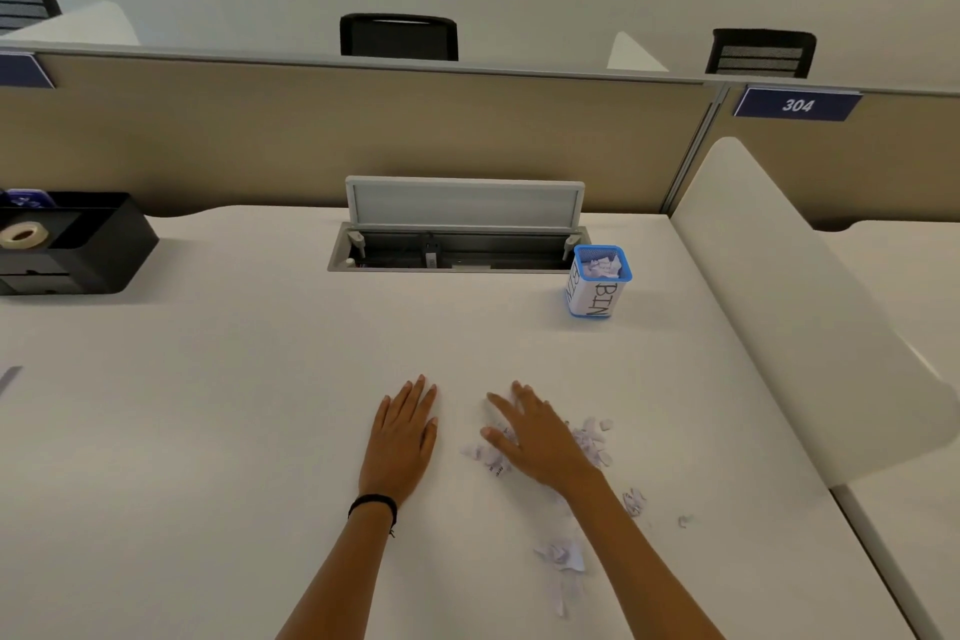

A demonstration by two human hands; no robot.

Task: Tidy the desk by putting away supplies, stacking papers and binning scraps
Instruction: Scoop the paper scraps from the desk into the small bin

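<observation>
Paper scraps (592, 439) lie scattered on the desk (208, 405), near right, under and around the flat, spread right hand (537, 437). The left hand (402, 437) rests flat, empty. The bin (597, 296) stands beyond, farther right.

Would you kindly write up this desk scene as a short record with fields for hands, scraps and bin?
left hand: flat on the desk, holding nothing
right hand: open and flat, over the paper scraps
paper scraps: scattered beneath and beside the right hand
bin: blue, labelled BIN, upright, far right, scraps inside
organizer: black, far left, holds a tape roll
</observation>
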